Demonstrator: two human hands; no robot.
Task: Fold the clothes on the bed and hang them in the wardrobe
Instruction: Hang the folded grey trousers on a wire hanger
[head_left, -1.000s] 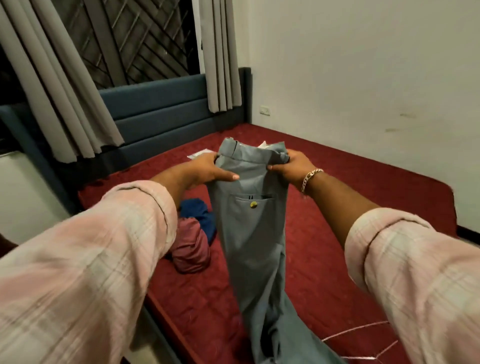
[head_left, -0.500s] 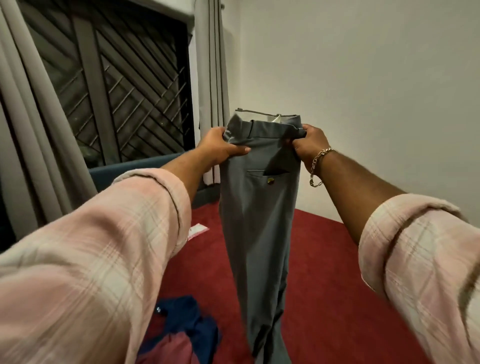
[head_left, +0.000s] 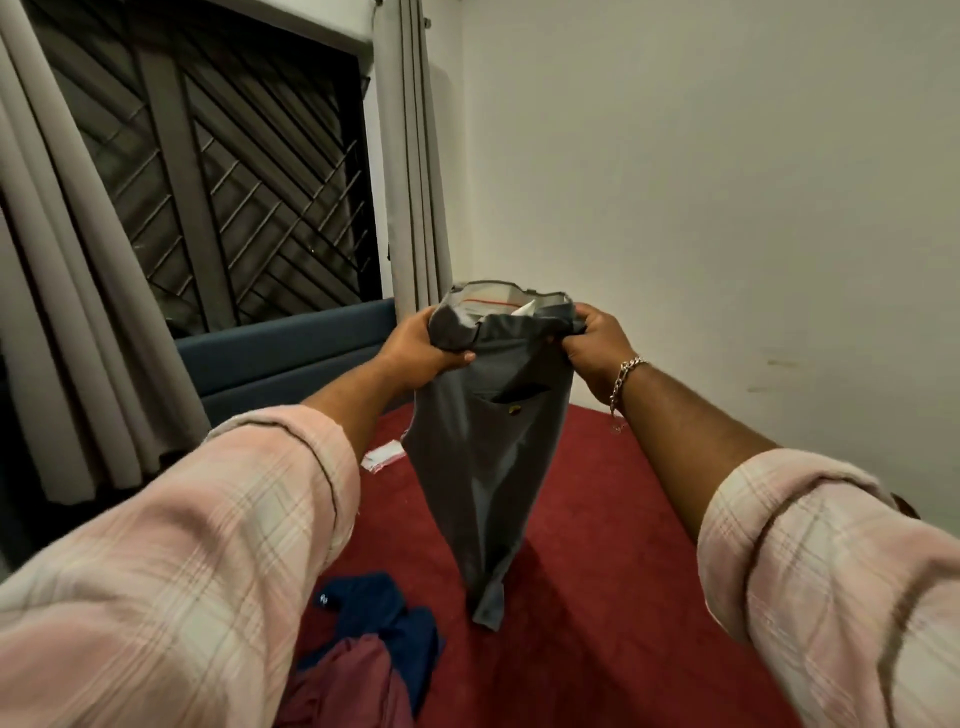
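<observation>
Grey trousers (head_left: 485, 467) hang in the air over the red bed (head_left: 597, 571), back pocket with a brass button facing me. My left hand (head_left: 421, 351) grips the left end of the waistband. My right hand (head_left: 597, 343), with a chain bracelet at the wrist, grips the right end. The legs hang together and the hems reach down close to the bed cover. A dark blue garment (head_left: 384, 618) and a dusty pink one (head_left: 348, 686) lie crumpled on the bed at the lower left. The wardrobe is out of view.
A blue padded headboard (head_left: 291, 353) runs along the bed's far side under a barred window (head_left: 244, 171) with grey curtains (head_left: 410, 156). A small white packet (head_left: 384, 454) lies on the bed near the headboard. A plain wall (head_left: 727, 182) bounds the right side.
Both hands raised the trousers off the bed by the waistband, then came down a little. The legs now hang free and bunched together above the cover.
</observation>
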